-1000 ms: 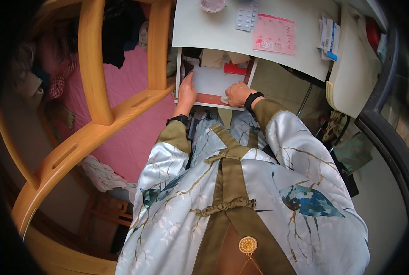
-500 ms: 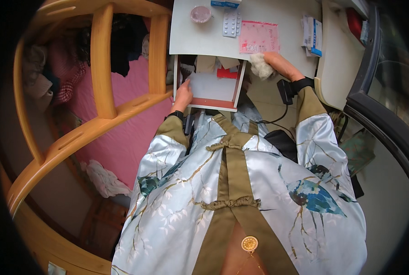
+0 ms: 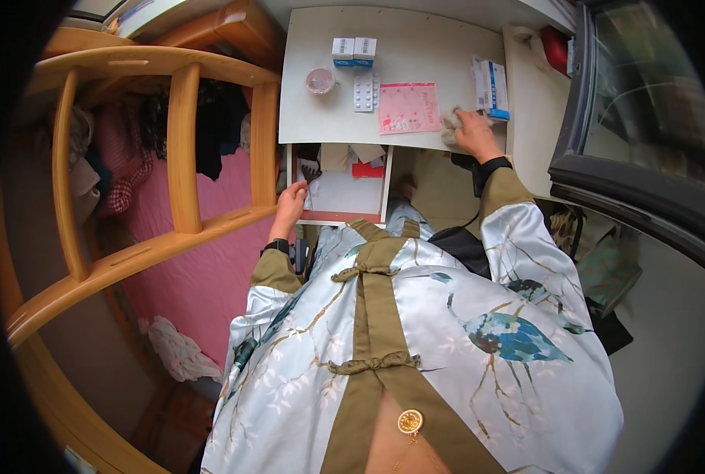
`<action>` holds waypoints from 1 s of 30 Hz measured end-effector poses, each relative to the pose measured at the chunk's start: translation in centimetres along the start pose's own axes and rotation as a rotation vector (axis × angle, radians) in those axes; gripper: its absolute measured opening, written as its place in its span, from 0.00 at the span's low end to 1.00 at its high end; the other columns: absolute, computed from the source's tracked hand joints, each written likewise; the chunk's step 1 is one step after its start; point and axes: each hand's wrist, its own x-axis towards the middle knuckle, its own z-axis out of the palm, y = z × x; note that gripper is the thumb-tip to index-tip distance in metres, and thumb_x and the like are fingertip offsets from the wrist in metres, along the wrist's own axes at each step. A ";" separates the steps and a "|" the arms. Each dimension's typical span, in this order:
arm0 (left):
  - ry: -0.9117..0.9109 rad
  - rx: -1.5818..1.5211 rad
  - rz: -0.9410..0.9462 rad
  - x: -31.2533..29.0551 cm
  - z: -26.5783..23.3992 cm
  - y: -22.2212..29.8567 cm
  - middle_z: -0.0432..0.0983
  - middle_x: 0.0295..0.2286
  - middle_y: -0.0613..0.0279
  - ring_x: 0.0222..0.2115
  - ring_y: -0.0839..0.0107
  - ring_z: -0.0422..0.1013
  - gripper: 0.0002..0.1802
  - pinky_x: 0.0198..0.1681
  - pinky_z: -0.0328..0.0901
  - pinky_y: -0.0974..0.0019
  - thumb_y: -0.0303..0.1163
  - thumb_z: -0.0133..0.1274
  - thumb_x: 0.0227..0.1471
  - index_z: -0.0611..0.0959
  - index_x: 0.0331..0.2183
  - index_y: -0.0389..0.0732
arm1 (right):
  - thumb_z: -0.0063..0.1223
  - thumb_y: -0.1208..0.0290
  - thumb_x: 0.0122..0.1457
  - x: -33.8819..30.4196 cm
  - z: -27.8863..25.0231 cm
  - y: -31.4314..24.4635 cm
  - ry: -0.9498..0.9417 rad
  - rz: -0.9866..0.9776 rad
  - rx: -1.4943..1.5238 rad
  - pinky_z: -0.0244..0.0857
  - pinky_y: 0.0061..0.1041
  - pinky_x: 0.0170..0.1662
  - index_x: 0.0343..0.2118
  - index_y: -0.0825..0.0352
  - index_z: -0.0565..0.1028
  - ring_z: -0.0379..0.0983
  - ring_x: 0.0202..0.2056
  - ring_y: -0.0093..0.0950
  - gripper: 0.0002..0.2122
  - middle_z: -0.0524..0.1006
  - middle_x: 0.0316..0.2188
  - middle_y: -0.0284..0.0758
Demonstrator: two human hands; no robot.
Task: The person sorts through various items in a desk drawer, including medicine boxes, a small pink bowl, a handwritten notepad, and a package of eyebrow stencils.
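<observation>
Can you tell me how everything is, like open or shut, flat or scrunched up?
Drawer: pulled open, things inside
Left hand: at the drawer's left edge
Right hand: holding pale wad
Pale wad: scrunched up
Pink packet: lying flat
Blister pack: lying flat
Round tub: upright, lid unclear
Window: seems swung open
Pink sheet: creased

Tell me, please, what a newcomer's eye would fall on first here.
Probably the shiny pale-blue robe filling the lower middle, with its large blue bird print. Next, perhaps, the curved wooden railing on the left, a pink sheet showing between its bars. At upper right, the right hand holds a pale fluffy wad near the front edge of the white desk.
</observation>
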 end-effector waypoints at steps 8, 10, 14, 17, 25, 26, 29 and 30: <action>-0.076 -0.082 -0.084 -2.2 -0.6 2.4 0.69 0.44 0.62 0.42 0.71 0.68 0.19 0.36 0.63 0.71 0.33 0.40 0.55 0.70 0.48 0.40 | 0.42 0.74 0.47 0.9 3.3 -7.0 -0.131 -0.429 -0.232 0.49 0.46 0.55 0.48 0.65 0.66 0.54 0.56 0.40 0.21 0.63 0.52 0.40; -0.072 -0.076 -0.116 -2.4 -1.1 2.8 0.69 0.44 0.62 0.42 0.71 0.68 0.19 0.36 0.63 0.72 0.33 0.40 0.55 0.70 0.48 0.39 | 0.42 0.74 0.47 1.6 4.8 -6.9 -0.162 -0.355 -0.239 0.49 0.46 0.55 0.49 0.68 0.64 0.53 0.56 0.39 0.22 0.60 0.54 0.40; -0.025 -0.095 -0.147 -3.2 -1.6 2.2 0.70 0.43 0.63 0.41 0.72 0.69 0.19 0.34 0.63 0.74 0.33 0.40 0.55 0.70 0.48 0.38 | 0.42 0.76 0.47 4.3 5.4 -6.1 -0.167 -0.305 -0.241 0.51 0.42 0.55 0.52 0.69 0.59 0.51 0.57 0.39 0.25 0.54 0.57 0.41; -0.041 -0.081 -0.091 -3.1 -1.6 1.9 0.71 0.42 0.62 0.39 0.73 0.70 0.18 0.34 0.64 0.73 0.33 0.40 0.56 0.70 0.48 0.38 | 0.42 0.77 0.47 6.7 6.5 -3.7 -0.021 -0.424 -0.276 0.53 0.36 0.55 0.51 0.69 0.61 0.53 0.56 0.39 0.24 0.56 0.56 0.41; -0.035 -0.183 -0.160 -0.4 1.2 1.6 0.74 0.33 0.60 0.30 0.73 0.72 0.15 0.27 0.65 0.72 0.30 0.43 0.52 0.75 0.41 0.35 | 0.50 0.70 0.47 3.5 2.7 -4.5 -0.123 -0.236 0.095 0.61 0.34 0.43 0.33 0.65 0.72 0.67 0.38 0.40 0.10 0.71 0.35 0.42; -0.050 -0.195 -0.156 0.5 1.9 1.5 0.74 0.32 0.61 0.29 0.74 0.72 0.15 0.25 0.64 0.73 0.30 0.44 0.52 0.75 0.41 0.35 | 0.54 0.68 0.45 2.7 2.9 -4.4 -0.297 -0.243 0.078 0.61 0.34 0.43 0.33 0.64 0.72 0.67 0.38 0.41 0.11 0.70 0.35 0.43; -0.087 -0.236 -0.226 3.0 4.3 2.5 0.74 0.28 0.62 0.25 0.78 0.69 0.14 0.23 0.62 0.74 0.32 0.46 0.51 0.76 0.39 0.36 | 0.60 0.65 0.42 1.1 4.2 -5.7 -0.496 -0.149 0.095 0.62 0.33 0.43 0.31 0.64 0.71 0.67 0.38 0.43 0.14 0.68 0.35 0.45; -0.102 -0.234 -0.234 3.8 5.1 3.4 0.74 0.28 0.62 0.25 0.78 0.69 0.14 0.23 0.62 0.74 0.32 0.46 0.51 0.76 0.39 0.36 | 0.61 0.64 0.41 0.6 4.8 -5.5 -0.517 -0.044 0.124 0.62 0.33 0.43 0.30 0.64 0.71 0.66 0.38 0.44 0.15 0.67 0.36 0.47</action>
